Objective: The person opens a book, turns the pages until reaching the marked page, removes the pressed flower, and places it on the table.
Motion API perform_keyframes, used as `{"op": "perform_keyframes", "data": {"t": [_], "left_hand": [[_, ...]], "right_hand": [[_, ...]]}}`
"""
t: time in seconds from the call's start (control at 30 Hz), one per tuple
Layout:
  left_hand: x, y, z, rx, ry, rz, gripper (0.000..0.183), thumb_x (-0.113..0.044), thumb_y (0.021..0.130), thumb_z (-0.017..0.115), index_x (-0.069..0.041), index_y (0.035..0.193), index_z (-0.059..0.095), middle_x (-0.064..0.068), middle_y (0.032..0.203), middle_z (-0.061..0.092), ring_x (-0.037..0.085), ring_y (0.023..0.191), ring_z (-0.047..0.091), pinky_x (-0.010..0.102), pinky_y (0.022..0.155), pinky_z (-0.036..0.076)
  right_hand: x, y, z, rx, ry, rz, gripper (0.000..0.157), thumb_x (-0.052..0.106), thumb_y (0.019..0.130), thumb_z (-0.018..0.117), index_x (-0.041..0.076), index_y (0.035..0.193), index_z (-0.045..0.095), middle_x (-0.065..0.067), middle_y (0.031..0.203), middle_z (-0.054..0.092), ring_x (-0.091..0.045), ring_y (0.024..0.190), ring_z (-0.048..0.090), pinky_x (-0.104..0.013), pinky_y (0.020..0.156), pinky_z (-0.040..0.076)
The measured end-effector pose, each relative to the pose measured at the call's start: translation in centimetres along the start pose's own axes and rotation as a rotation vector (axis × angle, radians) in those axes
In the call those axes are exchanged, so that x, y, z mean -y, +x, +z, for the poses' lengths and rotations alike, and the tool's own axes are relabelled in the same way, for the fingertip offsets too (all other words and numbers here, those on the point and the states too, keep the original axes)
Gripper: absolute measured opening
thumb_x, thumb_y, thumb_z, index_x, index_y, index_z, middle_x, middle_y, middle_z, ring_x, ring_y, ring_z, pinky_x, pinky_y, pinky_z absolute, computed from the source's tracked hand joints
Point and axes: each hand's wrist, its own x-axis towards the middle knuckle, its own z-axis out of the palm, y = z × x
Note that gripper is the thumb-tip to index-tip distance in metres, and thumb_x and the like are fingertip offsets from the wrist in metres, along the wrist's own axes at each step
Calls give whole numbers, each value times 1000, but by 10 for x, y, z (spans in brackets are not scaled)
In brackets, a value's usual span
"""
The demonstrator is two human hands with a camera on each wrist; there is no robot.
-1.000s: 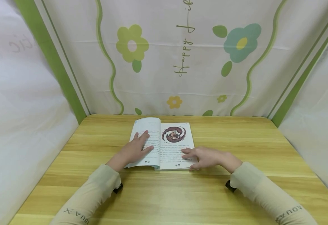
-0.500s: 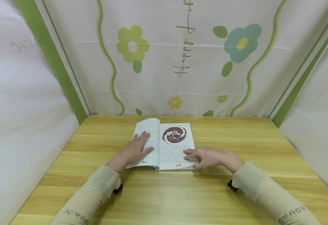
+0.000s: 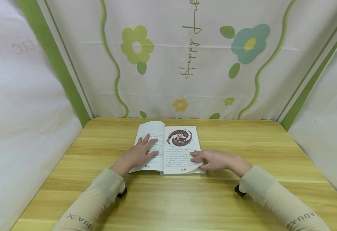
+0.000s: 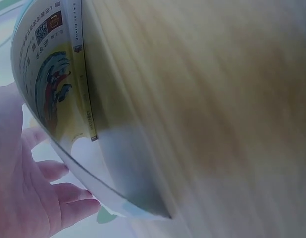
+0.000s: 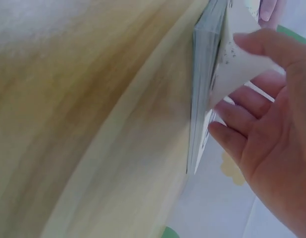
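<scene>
An open paperback book (image 3: 155,128) lies near the far middle of the table, its left side bowed up. My left hand (image 3: 139,154) rests on the left page with fingers spread. The left wrist view looks under that bowed side, where a printed cover (image 4: 56,94) with a blue and yellow picture shows. At the lower right corner, my right hand (image 3: 214,159) pinches the right page (image 3: 182,158), which has a dark swirl picture over lines of text. In the right wrist view the corner of that page (image 5: 242,64) curls up off the page block (image 5: 205,64), between thumb and fingers.
The wood-grain table (image 3: 174,202) stretches out around the book. Behind it hangs a white cloth (image 3: 162,70) with printed flowers, and similar cloth walls (image 3: 21,106) stand at both sides. Each forearm wears a beige sleeve (image 3: 96,199).
The right hand has slid slightly right, and its thumb has moved in under the page corner, which now lifts. The left hand stays on its page, its fingers shifting a little.
</scene>
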Motion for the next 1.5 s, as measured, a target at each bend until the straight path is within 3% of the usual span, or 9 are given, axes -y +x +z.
{"op": "perform_keyframes", "data": {"t": [0.07,0.17,0.53,0.8,0.9,1.0,1.13,1.3,1.5], "left_hand": [[1,1,1,0,5,-1,68,-52,106,50,-18,162,32,18,169,9,57,147,12,71,111,26],[1,2,3,-2,17,3,70,-53,105,50,-16,162,32,14,170,10,57,148,11,70,111,28],[2,6,5,-2,9,6,71,-51,105,53,-15,162,31,11,170,10,57,148,12,70,111,28],[1,6,5,0,11,6,71,-50,104,54,-15,162,32,13,170,12,56,148,15,68,112,28],[0,6,4,0,6,10,70,-49,105,54,-14,162,32,14,170,12,57,147,15,69,112,28],[0,6,4,5,1,8,71,-49,105,54,-14,162,31,14,170,11,57,147,14,70,112,27],[-1,5,3,14,-5,3,71,-49,105,54,-14,162,30,13,170,10,56,148,12,70,112,26],[1,4,1,19,-21,-1,71,-48,105,54,-15,163,30,14,170,9,53,150,9,69,114,25],[3,2,0,22,-37,-5,70,-47,105,54,-15,163,30,14,171,8,51,151,8,68,115,24]], "right_hand": [[-1,1,1,-30,-20,2,45,3,93,64,3,138,64,-18,152,49,-39,142,43,-49,111,40],[-2,1,2,-60,-33,21,41,2,96,64,4,138,65,-17,152,50,-37,142,44,-51,113,35],[-6,5,1,-126,-92,-7,35,-1,97,63,3,130,70,-18,146,55,-38,137,49,-52,111,39],[-4,7,1,-237,-75,62,38,8,100,65,0,137,64,-22,155,43,-43,144,38,-56,115,32],[-3,10,1,-281,-7,140,54,18,101,67,-1,149,50,-22,163,28,-45,147,30,-57,116,28],[-1,13,2,-320,92,230,82,30,101,69,-1,162,23,-22,168,9,-45,150,21,-56,118,23],[0,18,5,-348,199,293,107,37,99,69,-1,161,-10,-28,165,1,-48,148,21,-57,119,21],[5,22,10,-354,253,328,116,43,99,69,-1,158,-21,-32,163,7,-50,145,27,-57,117,25],[11,30,13,-415,304,267,118,40,98,70,4,157,-26,-29,165,5,-44,149,23,-56,118,22]]}}
